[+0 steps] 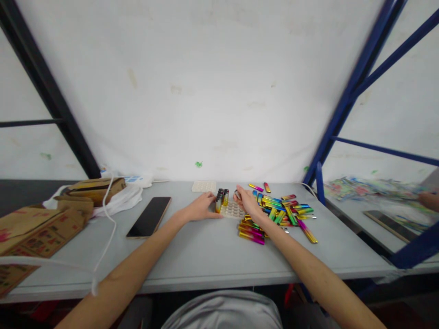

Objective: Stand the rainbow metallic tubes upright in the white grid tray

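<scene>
On the table (pixel 192 256), the left hand (pixel 200 208), thumb spread, flanks upright cylinders (pixel 225 198); the right hand (pixel 245 200) pinches a small piece (pixel 237 193), apparently loading the tray (pixel 233 210) between; the next move calls for alignment.

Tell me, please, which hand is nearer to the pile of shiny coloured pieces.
Right. The right hand is at the left edge of the pile; the left hand is farther away, beside the upright pieces on the pale tray.

glossy metallic-looking pieces (pixel 280 216), matt tabletop (pixel 192 256)

Grey creased top (pixel 222 311), bare forearms (pixel 141 262)
</scene>
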A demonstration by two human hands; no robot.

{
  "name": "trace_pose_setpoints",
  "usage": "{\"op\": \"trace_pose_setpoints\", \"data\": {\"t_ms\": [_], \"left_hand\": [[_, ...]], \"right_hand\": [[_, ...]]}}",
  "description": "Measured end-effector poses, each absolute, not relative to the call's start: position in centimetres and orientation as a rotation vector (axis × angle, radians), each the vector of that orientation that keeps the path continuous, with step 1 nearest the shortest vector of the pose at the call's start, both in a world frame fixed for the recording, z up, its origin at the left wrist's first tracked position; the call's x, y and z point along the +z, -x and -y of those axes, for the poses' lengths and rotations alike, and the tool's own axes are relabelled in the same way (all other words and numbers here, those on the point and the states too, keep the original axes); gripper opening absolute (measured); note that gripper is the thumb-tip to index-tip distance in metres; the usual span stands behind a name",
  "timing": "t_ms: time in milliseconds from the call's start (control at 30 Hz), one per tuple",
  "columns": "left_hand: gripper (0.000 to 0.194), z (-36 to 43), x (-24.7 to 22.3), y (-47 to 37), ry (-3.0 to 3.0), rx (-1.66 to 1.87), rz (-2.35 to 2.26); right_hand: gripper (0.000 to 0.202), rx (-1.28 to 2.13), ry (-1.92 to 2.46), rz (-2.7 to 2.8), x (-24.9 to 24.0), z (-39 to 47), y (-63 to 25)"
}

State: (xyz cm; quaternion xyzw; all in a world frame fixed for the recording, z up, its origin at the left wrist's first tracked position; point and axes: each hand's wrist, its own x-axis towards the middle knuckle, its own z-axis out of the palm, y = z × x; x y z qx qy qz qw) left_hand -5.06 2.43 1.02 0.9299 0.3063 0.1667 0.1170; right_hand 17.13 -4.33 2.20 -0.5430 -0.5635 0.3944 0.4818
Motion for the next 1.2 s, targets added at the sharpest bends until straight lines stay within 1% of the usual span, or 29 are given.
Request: {"op": "trace_pose_setpoints", "data": {"t_ms": [67,133,367,533,633,700,933,1100,1200], "left_hand": [[0.067,-2.4,1.0,5.1,-2.728,0.489,-0.903],[0.068,-2.5,0.9,5.1,-2.73,0.491,-0.903],[0.068,-2.4,1.0,5.1,-2.726,0.517,-0.893],[0.069,-2.6,0.7,5.1,-2.73,0.516,-0.889],[0.071,-2.7,0.5,5.1,-2.74,0.525,-0.906],[0.071,-2.7,0.5,5.1,-2.746,0.522,-0.901],[0.069,-2.7,0.6,5.1,-2.759,0.499,-0.893],[0.069,-2.7,0.6,5.1,-2.755,0.505,-0.893],[0.069,-2.7,0.6,5.1,-2.76,0.494,-0.895]], "right_hand": [[0.063,0.943,1.265,1.416,2.0,4.2,-17.2],[0.065,0.885,1.221,1.483,1.8,4.2,-17.2],[0.045,0.684,1.13,1.659,1.8,4.7,-16.8],[0.042,0.44,1.105,1.71,1.4,4.4,-16.8],[0.039,0.236,1.138,1.815,1.3,4.1,-17.3],[0.035,0.164,1.173,1.866,1.3,4.1,-17.6],[0.034,0.16,1.177,1.859,1.2,4.0,-18.0],[0.035,0.23,1.148,1.958,0.9,3.7,-17.6],[0.033,0.164,1.227,2.002,1.1,3.7,-17.3]]}}
